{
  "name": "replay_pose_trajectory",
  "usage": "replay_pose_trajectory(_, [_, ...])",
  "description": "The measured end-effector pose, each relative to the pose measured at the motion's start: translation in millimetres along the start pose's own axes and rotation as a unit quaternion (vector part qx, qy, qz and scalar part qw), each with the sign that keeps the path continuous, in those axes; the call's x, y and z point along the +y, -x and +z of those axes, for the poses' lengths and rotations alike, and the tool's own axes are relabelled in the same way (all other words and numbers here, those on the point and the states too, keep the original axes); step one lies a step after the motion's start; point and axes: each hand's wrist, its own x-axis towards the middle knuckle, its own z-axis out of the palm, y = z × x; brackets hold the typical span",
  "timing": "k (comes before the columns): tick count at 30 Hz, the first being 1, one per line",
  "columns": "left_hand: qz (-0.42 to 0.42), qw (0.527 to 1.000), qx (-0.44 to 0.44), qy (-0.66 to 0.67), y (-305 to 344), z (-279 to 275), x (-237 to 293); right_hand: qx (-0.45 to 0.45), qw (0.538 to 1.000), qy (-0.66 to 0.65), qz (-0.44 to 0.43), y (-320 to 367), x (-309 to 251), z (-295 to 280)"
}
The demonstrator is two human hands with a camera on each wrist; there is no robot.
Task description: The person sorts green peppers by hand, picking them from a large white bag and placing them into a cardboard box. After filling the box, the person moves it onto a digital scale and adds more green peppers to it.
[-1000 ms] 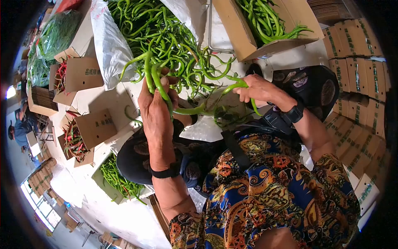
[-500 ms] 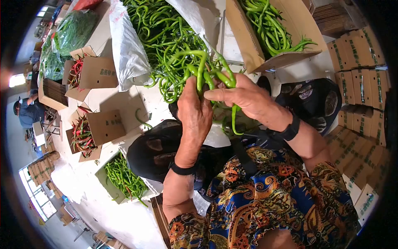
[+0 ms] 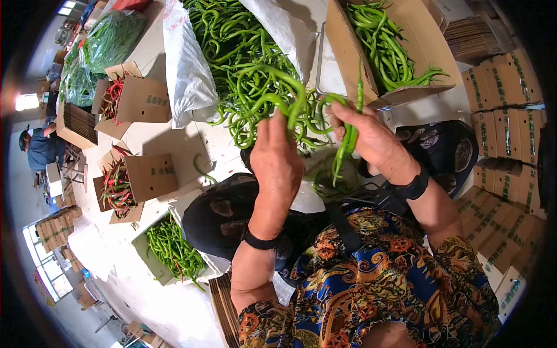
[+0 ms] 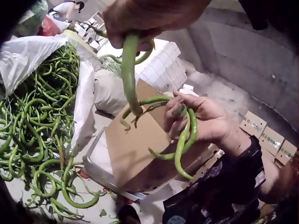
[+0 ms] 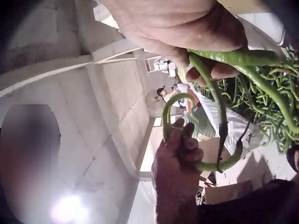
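Long, curved green chili peppers (image 3: 297, 98) stick up from my left hand (image 3: 277, 159), whose fingers are curled round them. To its right, my right hand (image 3: 374, 136) grips several more green chili peppers (image 3: 346, 145), some hanging below the palm. A small gap separates the hands. In the left wrist view one thick pepper (image 4: 129, 70) points down from the left hand. The right wrist view shows dark stem ends near the left hand (image 5: 175, 172). Beyond both hands, a heap of green chili peppers (image 3: 232, 35) spills from a white sack (image 3: 188, 75).
A cardboard box (image 3: 342, 55) with green peppers stands at upper right, close to the right hand. At left are boxes of red peppers (image 3: 119, 185) and a white box of green peppers (image 3: 174, 246). Stacked cartons (image 3: 505, 139) line the right side.
Both hands came together half a second ago and are now apart again, each with peppers. The left hand is farther right than a second ago; the right has moved slightly up and right since they met.
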Motion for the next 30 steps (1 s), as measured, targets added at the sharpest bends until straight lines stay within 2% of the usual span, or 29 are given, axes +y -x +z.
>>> replay_pose_trajectory(1, [0.021, 0.999, -0.017, -0.029, 2.6, 0.0, 5.8, -0.013, 1.000, -0.020, -0.010, 0.2, -1.1, 10.8])
replay_pose_trajectory(3, [0.062, 0.996, -0.036, -0.050, 4.6, 5.1, 11.0, -0.053, 0.995, 0.052, -0.062, -1.1, -4.5, 27.3])
replay_pose_trajectory(4, [0.093, 0.994, -0.028, -0.047, 5.9, 8.3, 8.7, -0.049, 0.995, 0.067, -0.055, -2.4, -4.5, 27.0])
replay_pose_trajectory(6, [0.059, 0.996, -0.074, 0.006, 3.6, 4.0, 12.3, -0.042, 0.993, 0.100, -0.042, -8.2, -3.5, 24.9])
replay_pose_trajectory(8, [0.027, 0.990, -0.115, 0.080, 2.2, -0.6, 14.3, -0.034, 0.996, 0.074, -0.027, -11.5, -2.7, 21.4])
replay_pose_trajectory(11, [0.033, 0.987, -0.125, 0.094, 2.5, -0.1, 10.2, -0.053, 0.992, 0.112, -0.008, -14.6, -1.9, 10.8])
replay_pose_trajectory(13, [0.038, 0.991, -0.128, -0.009, 6.4, 7.6, 4.1, -0.078, 0.984, 0.158, 0.005, -9.8, -13.0, 14.4])
replay_pose_trajectory(15, [0.060, 0.986, -0.124, -0.091, 10.3, 13.6, 4.4, -0.056, 0.984, 0.169, -0.015, -8.9, -14.1, 19.7])
replay_pose_trajectory(16, [0.070, 0.986, -0.121, -0.087, 9.0, 10.5, 9.0, -0.045, 0.985, 0.167, -0.026, -15.2, -9.8, 16.0])
replay_pose_trajectory(17, [0.047, 0.991, -0.117, -0.042, 7.5, 8.7, 9.4, -0.034, 0.985, 0.165, -0.037, -22.9, -5.4, 11.3])
replay_pose_trajectory(19, [0.002, 0.993, -0.108, 0.048, 4.7, 5.4, 7.4, 0.018, 0.997, 0.072, -0.031, -37.5, -9.3, 5.5])
replay_pose_trajectory(20, [-0.003, 0.986, -0.078, 0.145, 5.3, 7.0, -4.8, 0.021, 0.998, 0.055, -0.033, -39.8, -15.4, 0.5])
replay_pose_trajectory(21, [-0.079, 0.970, -0.073, 0.217, 5.6, 2.6, -12.7, 0.025, 0.998, 0.037, -0.035, -40.2, -21.4, -4.1])
replay_pose_trajectory(22, [-0.183, 0.927, -0.091, 0.315, -3.7, -13.2, -11.0, 0.015, 0.999, 0.033, -0.034, -39.5, -24.5, -7.5])
replay_pose_trajectory(23, [-0.284, 0.862, -0.108, 0.407, -13.0, -28.6, -9.0, 0.008, 0.999, 0.028, -0.033, -38.2, -26.9, -10.8])
replay_pose_trajectory(25, [-0.366, 0.743, -0.037, 0.559, -17.1, -35.1, -23.0, -0.014, 0.999, 0.029, -0.038, -36.8, -29.0, -13.7])
replay_pose_trajectory(27, [-0.364, 0.679, -0.014, 0.637, -17.6, -33.3, -25.5, -0.045, 0.997, 0.035, -0.045, -33.4, -24.0, -12.4])
replay_pose_trajectory(29, [-0.367, 0.623, -0.016, 0.691, -13.8, -29.7, -24.8, -0.046, 0.992, 0.107, -0.055, -24.2, -23.4, -9.6])
replay_pose_trajectory(30, [-0.361, 0.628, -0.023, 0.689, -14.4, -30.2, -24.2, -0.046, 0.987, 0.144, -0.060, -21.4, -23.8, -8.0])
